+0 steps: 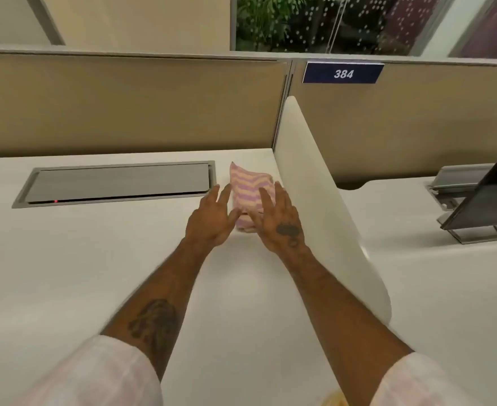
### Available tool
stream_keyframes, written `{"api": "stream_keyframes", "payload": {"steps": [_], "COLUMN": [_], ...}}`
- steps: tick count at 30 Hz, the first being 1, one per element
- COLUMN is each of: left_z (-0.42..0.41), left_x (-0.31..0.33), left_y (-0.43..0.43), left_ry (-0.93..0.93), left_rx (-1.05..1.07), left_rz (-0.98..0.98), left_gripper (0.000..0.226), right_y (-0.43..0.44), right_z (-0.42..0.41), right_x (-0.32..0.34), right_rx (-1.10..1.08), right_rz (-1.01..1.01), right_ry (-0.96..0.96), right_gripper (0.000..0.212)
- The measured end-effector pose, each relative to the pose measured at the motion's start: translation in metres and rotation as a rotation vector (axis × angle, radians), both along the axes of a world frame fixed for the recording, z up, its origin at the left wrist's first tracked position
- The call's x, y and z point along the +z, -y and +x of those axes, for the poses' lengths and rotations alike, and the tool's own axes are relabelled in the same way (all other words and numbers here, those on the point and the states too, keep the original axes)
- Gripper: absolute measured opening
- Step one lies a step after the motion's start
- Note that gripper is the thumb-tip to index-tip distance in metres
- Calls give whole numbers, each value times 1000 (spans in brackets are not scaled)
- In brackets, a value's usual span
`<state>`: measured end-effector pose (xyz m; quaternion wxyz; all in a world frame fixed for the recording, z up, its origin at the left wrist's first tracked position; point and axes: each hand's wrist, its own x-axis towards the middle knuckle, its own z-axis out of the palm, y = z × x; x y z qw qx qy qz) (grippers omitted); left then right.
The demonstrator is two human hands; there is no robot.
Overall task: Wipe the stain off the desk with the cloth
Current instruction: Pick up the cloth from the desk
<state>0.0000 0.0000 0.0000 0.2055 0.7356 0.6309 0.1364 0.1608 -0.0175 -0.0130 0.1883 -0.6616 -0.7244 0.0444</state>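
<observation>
A folded cloth [245, 187] with pink and cream wavy stripes lies on the white desk [94, 259], near the back right corner by the divider. My left hand [212, 219] is spread open at the cloth's left side, fingers apart. My right hand [279, 222] is also spread, its fingers lying over the cloth's right near part. Neither hand has closed around the cloth. I cannot make out any stain on the desk.
A grey metal cable hatch [118, 183] is set into the desk to the left of the cloth. A white rounded divider [314, 183] stands right beside it. Tan partition panels [124, 106] close off the back. A dark screen on a stand [487, 200] is on the neighbouring desk.
</observation>
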Motion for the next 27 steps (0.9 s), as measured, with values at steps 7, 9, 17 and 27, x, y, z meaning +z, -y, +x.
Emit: {"api": "stream_keyframes", "payload": {"steps": [7,9,17,27], "left_z": [37,42,43,31], "left_x": [-10,-16,-31,-10], "left_y": [-43,-52,-76,-56], "left_ry": [582,700,950,1208], "left_rx": [266,351,583,561], "left_rz": [-143,-235,-496,-650], "left_gripper": [54,58,47,36], "right_y": [-59,-68,-82,-46], "right_z": [-8,-8,-5,-4], "right_x": [-5,-12,-21,4], "right_rx": [-343,-447,-498,-397], "right_rz": [-328,-392,-407,-317], "right_ry": [-359,-475,-710,-886], "right_gripper": [61,61,54,41]}}
